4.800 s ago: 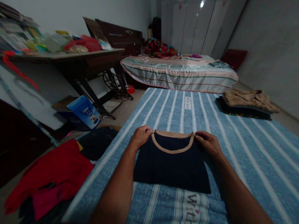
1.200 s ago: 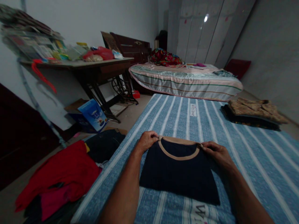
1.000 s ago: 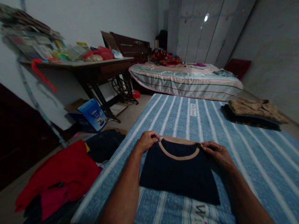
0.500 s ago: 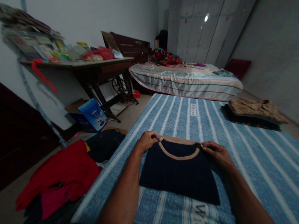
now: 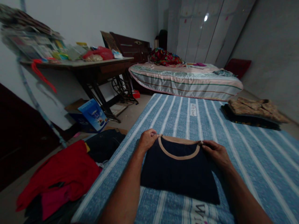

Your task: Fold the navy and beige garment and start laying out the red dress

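Note:
A folded dark navy shirt (image 5: 178,172) with a tan neckline lies flat on the blue striped sheet (image 5: 252,149) in front of me. My left hand (image 5: 146,140) is closed, pinching the shirt's left shoulder beside the collar. At the other end of the collar my right hand (image 5: 216,153) pinches the right shoulder with curled fingers. Both forearms reach in from the bottom edge.
A heap of red and dark clothes (image 5: 60,174) lies on the floor at left. Folded garments (image 5: 255,112) are stacked at the sheet's far right. A second bed (image 5: 187,79), a cluttered sewing table (image 5: 93,67) and a blue box (image 5: 93,115) stand beyond.
Over the last seconds the view has shifted slightly; my hands keep their pinch on the shirt's shoulders and have edged a little toward me.

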Tool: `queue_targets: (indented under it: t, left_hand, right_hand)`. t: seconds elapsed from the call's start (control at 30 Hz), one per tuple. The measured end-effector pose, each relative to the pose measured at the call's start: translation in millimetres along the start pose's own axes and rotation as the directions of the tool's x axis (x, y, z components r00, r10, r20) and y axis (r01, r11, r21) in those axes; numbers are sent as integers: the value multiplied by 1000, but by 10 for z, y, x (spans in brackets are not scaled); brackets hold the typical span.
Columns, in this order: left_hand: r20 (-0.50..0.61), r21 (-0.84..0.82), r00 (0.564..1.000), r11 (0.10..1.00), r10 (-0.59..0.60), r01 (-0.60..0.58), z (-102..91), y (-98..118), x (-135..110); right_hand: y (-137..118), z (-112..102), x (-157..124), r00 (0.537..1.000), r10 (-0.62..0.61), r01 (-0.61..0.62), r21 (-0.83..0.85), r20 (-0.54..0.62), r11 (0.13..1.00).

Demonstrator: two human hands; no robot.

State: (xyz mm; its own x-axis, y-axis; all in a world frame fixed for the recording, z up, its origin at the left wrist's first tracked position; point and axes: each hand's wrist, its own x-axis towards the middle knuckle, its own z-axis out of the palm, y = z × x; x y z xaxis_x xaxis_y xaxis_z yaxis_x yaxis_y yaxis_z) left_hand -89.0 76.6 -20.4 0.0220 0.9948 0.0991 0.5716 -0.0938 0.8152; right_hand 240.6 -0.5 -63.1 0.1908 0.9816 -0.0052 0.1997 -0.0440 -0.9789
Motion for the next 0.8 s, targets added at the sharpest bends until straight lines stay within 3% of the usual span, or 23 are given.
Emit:
queue_targets:
  t: [0.23,0.53,0.8]
  left_hand:
    - [-84,173,996,984,-37,51,11,25,1]
    - [-27,-11,999,1000,-20,19,-4,-48,41]
    - [-99,227,994,972,-39,61,48,-3,34]
  right_hand:
    - [11,37,31,990,-83,71,-109,-112,991]
    - [99,52,65,989,-100,84,-142,-112,986]
    - [43,82,26,953,-175,81,-348,-249,934]
